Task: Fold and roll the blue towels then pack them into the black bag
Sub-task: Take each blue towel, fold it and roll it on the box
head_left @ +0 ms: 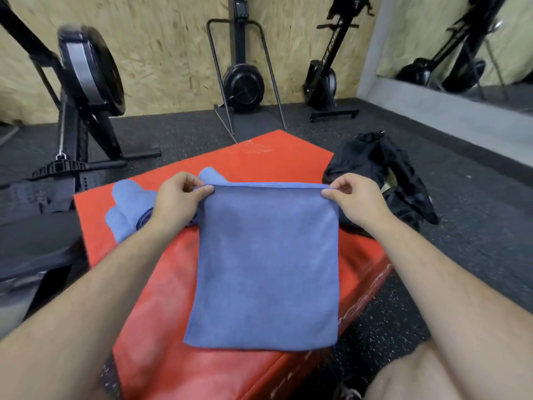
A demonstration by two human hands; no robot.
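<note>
At far left, a rower (86, 76) on the dark floor (178, 131), out of play. Next, on the red pad (138, 284), rolled towels (129, 206), bundled side by side toward the far left corner; two at least, exact count hard to tell. Then the left hand (178, 197), pinching one top corner of the towel (265, 264) between thumb and forefinger, remaining fingers curled in. In the middle, the towel itself: lifted by its top edge, stretched taut between both hands, draped down over the pad toward the viewer, apparently doubled, to judge by the layered top edge. Further right, the right hand (349, 197), likewise pinching the other top corner between thumb and forefinger. Beyond it, the bag (383, 174), slumped on the floor just beside the pad's right edge, mouth not clearly visible. Judged as mid-fold: this towel in its folding stage, not yet rolled, nothing seen packed so far. Next move likely to call for bringing the held edge over to meet the lower one, corners matched, then laying flat, smoothing, and rolling tight from one end. Needs an even pull at both corners to keep the fold square.
</note>
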